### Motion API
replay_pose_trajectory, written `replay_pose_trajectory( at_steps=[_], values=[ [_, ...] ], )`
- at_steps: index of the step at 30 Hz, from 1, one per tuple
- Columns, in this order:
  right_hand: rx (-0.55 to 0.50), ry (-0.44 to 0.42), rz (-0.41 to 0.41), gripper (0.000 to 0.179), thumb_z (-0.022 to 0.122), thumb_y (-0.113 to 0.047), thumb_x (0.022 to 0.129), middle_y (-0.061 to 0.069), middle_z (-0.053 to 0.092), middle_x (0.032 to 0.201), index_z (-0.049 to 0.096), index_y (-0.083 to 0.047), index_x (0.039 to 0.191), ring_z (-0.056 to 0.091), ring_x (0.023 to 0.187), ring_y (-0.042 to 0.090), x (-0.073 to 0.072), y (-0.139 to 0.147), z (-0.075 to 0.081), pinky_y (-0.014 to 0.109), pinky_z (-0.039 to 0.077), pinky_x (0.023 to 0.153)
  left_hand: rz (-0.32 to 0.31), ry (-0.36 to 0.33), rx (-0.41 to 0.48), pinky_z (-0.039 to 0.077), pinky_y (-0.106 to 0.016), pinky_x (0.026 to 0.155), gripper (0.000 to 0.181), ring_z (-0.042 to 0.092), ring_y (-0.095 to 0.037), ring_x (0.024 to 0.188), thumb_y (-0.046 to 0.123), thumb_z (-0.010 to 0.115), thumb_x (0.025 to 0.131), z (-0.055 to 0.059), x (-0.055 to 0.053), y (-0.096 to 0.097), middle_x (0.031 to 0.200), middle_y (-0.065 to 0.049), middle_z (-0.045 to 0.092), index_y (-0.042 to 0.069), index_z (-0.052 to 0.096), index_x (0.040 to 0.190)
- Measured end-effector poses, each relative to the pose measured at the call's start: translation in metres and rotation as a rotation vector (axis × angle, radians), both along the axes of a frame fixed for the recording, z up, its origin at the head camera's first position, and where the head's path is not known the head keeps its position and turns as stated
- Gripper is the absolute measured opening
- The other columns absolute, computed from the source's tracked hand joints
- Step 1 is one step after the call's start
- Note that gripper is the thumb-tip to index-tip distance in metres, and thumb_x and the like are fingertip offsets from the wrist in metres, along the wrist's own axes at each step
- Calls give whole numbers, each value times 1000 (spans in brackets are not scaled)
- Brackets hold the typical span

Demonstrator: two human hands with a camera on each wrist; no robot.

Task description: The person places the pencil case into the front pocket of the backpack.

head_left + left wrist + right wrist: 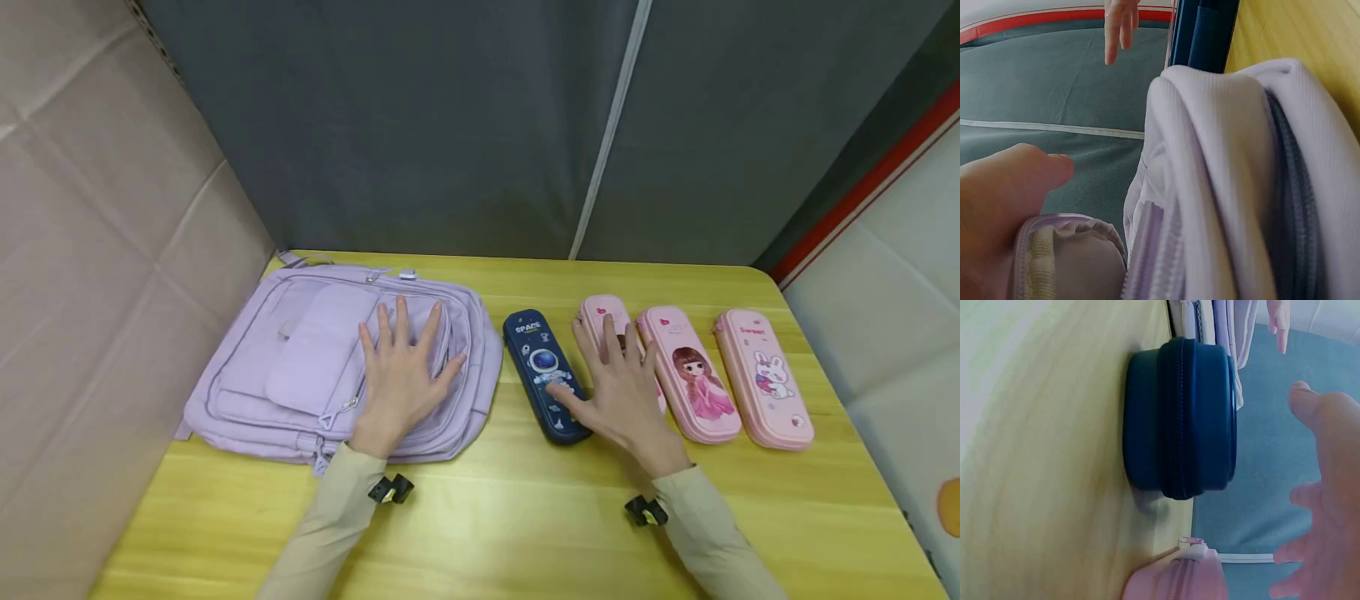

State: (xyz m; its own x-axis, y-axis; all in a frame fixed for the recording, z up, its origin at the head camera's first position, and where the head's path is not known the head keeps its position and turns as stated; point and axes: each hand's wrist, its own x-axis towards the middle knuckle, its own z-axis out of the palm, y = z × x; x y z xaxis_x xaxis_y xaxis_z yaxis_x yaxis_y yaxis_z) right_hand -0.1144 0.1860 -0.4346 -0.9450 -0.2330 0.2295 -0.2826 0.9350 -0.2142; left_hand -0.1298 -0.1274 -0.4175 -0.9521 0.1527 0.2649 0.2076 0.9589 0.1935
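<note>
A lilac backpack (pixel 315 342) lies flat on its back at the left, front pockets and zips facing up. My left hand (pixel 397 379) is spread palm down close over its front, fingers straight; in the left wrist view the thumb (pixel 1054 172) shows beside a zipped pocket. To the right, a navy pencil case (pixel 534 367) printed "SPACE" with an astronaut lies on the table. My right hand (pixel 622 400) hovers with spread fingers above the gap between it and a pink pencil case (pixel 600 305), which it partly hides. Nothing is gripped; the right wrist view shows space beneath the fingers (pixel 1310 494).
Two more pink pencil cases lie farther right, one with a doll in a pink dress (pixel 697 392), one with a white rabbit (pixel 765 379). All rest on a yellow wooden table (pixel 480 533). A dark grey curtain (pixel 405 125) hangs behind, with a pale padded wall (pixel 112 250) at left.
</note>
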Motion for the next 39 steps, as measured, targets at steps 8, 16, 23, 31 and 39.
replay_pose_trajectory(
  at_steps=[8, 16, 23, 31, 39],
  values=[
    [-50, -55, 35, 101, 63, -72, 85, 30, 14, 165, 27, -18, 162, 18, 147, 61, 14, -10, -9, 74, 23, 115, -7, -28, -32, 15, -68, 121, 81, 18, -53, 151, 61, 54, 96, 0, 6, -4, 165, -29, 17, 24, 25, 162],
    [-136, -99, 76, 109, 70, -72, 79, 37, 21, 160, 26, -17, 162, 36, 140, 58, 31, -26, -22, 70, 35, 111, -31, 113, 33, 41, -61, 112, 71, 43, -55, 138, 38, 76, 86, 0, 6, -9, 151, -33, 43, 8, 52, 146],
    [-175, -108, 50, 119, 87, -57, 70, 36, 43, 144, 25, -11, 161, 55, 121, 51, 34, -33, -27, 62, 49, 100, -57, 236, 85, 56, -52, 91, 37, 65, -43, 110, 26, 78, 82, -1, 3, -8, 126, -23, 66, 6, 74, 113],
    [-324, -130, -129, 113, 95, -42, 65, 34, 49, 125, 37, 9, 147, 58, 105, 42, 37, -34, -32, 57, 53, 91, -70, 306, 204, 60, -46, 71, 18, 71, -34, 84, 17, 77, 81, 3, -1, -7, 97, -12, 76, 6, 79, 95],
    [-427, -119, -261, 94, 93, -44, 66, 28, 57, 117, 54, 11, 131, 60, 97, 38, 36, -33, -28, 52, 55, 83, -73, 321, 293, 61, -46, 69, 14, 75, -36, 76, 6, 73, 80, 9, -4, -14, 87, -17, 78, 0, 79, 91]
  ],
)
